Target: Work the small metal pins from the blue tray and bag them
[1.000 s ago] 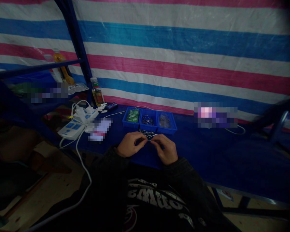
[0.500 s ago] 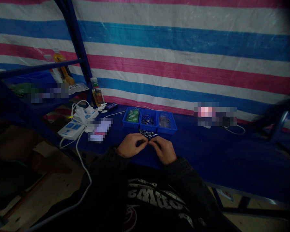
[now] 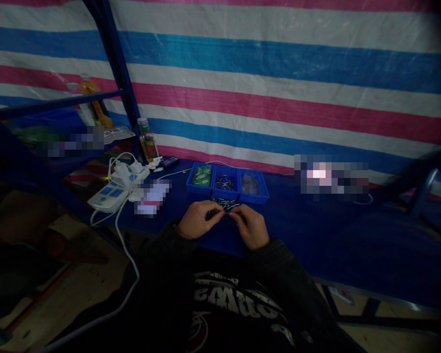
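My left hand [image 3: 201,219] and my right hand [image 3: 251,225] face each other low over the blue table, fingertips a small gap apart. Each is closed in a pinch. A thin, small piece seems to span the gap between them, too tiny to name. Just beyond the fingertips lies a pile of small dark and silvery rod-like pieces [image 3: 226,203]. Behind the pile stand three joined blue bins: the left one holds green pieces [image 3: 202,175], the middle one loose rod-like pieces [image 3: 224,183], the right one clear plastic-looking pieces [image 3: 250,185].
On the left are a white power strip [image 3: 110,197] with cords, a blurred-out phone-like object [image 3: 153,197] and a bottle [image 3: 147,141]. Blue frame posts [image 3: 121,73] rise there. A striped sheet [image 3: 279,98] hangs behind the table. Something pixelated [image 3: 330,174] sits at the back right.
My fingertips have drawn slightly apart, the right hand shifting a little to the right. The bins and the pile look the same.
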`<action>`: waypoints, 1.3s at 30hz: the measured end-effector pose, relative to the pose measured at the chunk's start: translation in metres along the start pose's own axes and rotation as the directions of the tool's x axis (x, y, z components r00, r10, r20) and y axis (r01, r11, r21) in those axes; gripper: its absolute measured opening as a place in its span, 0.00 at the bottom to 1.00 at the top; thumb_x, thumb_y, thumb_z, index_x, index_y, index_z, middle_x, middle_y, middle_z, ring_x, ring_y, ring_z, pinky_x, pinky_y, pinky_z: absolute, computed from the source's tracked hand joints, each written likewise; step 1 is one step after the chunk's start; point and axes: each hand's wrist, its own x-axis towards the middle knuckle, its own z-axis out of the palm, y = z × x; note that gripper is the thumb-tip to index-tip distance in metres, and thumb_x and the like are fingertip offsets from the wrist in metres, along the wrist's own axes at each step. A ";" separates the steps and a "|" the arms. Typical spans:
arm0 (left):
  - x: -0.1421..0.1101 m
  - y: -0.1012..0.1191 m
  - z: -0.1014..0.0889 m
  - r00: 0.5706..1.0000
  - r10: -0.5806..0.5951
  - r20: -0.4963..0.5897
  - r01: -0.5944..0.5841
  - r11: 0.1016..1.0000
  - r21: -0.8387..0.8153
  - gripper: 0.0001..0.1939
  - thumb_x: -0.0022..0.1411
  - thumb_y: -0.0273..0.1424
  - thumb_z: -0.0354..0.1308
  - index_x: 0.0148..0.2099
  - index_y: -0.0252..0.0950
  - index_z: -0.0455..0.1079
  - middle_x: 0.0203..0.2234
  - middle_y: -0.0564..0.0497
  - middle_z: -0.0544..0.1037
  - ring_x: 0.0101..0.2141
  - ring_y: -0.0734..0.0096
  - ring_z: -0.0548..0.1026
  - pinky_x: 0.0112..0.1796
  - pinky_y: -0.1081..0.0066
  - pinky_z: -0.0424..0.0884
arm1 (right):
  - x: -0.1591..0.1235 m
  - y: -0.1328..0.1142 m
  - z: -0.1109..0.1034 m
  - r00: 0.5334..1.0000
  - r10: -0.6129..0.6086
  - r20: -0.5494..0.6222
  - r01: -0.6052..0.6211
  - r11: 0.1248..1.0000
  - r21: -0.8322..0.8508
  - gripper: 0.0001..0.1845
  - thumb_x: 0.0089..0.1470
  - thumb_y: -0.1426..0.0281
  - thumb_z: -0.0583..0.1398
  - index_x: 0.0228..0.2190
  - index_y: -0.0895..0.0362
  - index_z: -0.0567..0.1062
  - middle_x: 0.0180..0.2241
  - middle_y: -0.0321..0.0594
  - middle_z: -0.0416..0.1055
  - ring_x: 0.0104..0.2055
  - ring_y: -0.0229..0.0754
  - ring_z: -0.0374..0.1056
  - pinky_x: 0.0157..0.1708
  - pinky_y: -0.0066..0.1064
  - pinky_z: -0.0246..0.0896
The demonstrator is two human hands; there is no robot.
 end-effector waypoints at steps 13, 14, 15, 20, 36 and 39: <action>0.002 0.001 -0.005 0.984 -0.102 -0.148 0.101 0.995 -0.015 0.07 0.67 0.31 0.59 0.38 0.35 0.77 0.28 0.52 0.82 0.26 0.74 0.74 0.29 0.74 0.65 | 0.020 0.005 -0.016 0.976 0.037 -0.217 -0.057 0.994 -0.090 0.05 0.62 0.69 0.59 0.33 0.54 0.74 0.33 0.38 0.74 0.32 0.41 0.69 0.35 0.32 0.64; 0.002 0.000 -0.005 0.981 -0.111 -0.158 0.109 0.994 -0.021 0.07 0.67 0.31 0.59 0.38 0.35 0.77 0.29 0.52 0.82 0.26 0.74 0.74 0.29 0.74 0.65 | 0.029 0.006 -0.018 0.966 0.046 -0.253 -0.077 0.991 -0.111 0.05 0.62 0.68 0.59 0.34 0.54 0.74 0.33 0.38 0.74 0.31 0.40 0.69 0.33 0.32 0.63; 0.002 -0.001 -0.004 0.979 -0.117 -0.165 0.114 0.993 -0.027 0.07 0.67 0.31 0.59 0.38 0.35 0.77 0.29 0.52 0.82 0.26 0.74 0.74 0.29 0.74 0.65 | 0.039 0.007 -0.019 0.955 0.053 -0.293 -0.095 0.987 -0.131 0.05 0.62 0.68 0.60 0.34 0.55 0.75 0.33 0.39 0.74 0.30 0.40 0.68 0.32 0.32 0.62; 0.001 -0.002 -0.003 0.980 -0.115 -0.164 0.109 0.993 -0.049 0.09 0.68 0.33 0.58 0.39 0.35 0.77 0.29 0.52 0.82 0.27 0.73 0.75 0.28 0.74 0.64 | 0.071 0.015 -0.016 0.965 0.060 -0.256 -0.112 0.974 -0.195 0.11 0.62 0.67 0.58 0.42 0.58 0.77 0.35 0.44 0.77 0.31 0.42 0.70 0.34 0.34 0.64; 0.002 0.001 -0.004 0.987 -0.097 -0.126 0.093 0.995 -0.041 0.08 0.68 0.32 0.58 0.39 0.35 0.77 0.30 0.52 0.83 0.26 0.74 0.74 0.28 0.74 0.65 | 0.015 0.035 0.000 0.963 0.271 0.002 -0.228 0.815 -0.533 0.05 0.58 0.73 0.61 0.32 0.50 0.77 0.32 0.38 0.72 0.26 0.39 0.66 0.24 0.30 0.46; 0.002 0.001 -0.005 0.987 -0.096 -0.128 0.091 0.995 -0.040 0.08 0.67 0.32 0.59 0.39 0.35 0.78 0.30 0.51 0.83 0.26 0.74 0.74 0.27 0.74 0.65 | 0.016 0.036 -0.001 0.963 0.270 -0.006 -0.232 0.816 -0.529 0.07 0.58 0.75 0.60 0.30 0.52 0.75 0.32 0.40 0.73 0.27 0.40 0.67 0.24 0.31 0.48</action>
